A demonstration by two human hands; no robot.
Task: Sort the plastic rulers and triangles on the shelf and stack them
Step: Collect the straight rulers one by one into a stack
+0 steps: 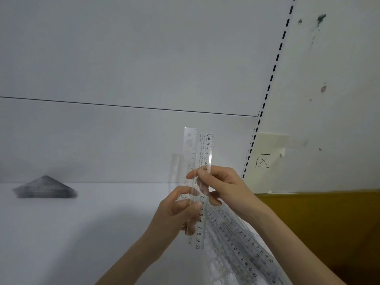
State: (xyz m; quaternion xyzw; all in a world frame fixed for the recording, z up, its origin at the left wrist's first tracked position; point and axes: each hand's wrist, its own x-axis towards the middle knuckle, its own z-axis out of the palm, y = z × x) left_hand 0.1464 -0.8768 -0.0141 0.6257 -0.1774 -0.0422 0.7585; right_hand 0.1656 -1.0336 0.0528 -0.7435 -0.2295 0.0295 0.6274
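Two clear plastic rulers (pixel 203 153) stand upright, side by side, above the white shelf (pixel 72 233). My left hand (pixel 178 208) grips them low down, fingers curled behind the plastic. My right hand (pixel 218 184) pinches them near the middle, thumb on the front. Under my right wrist a spread pile of clear rulers (pixel 238 243) lies on the shelf, running toward the lower right. At the far left sits a stack of clear triangles (pixel 45 188), apart from both hands.
The white back panel (pixel 123 58) rises behind the shelf, with a slotted upright (pixel 265 99) on its right. A paper note marked X (pixel 263 161) is taped to the wall. A yellow-brown surface (pixel 318 223) borders the shelf at right.
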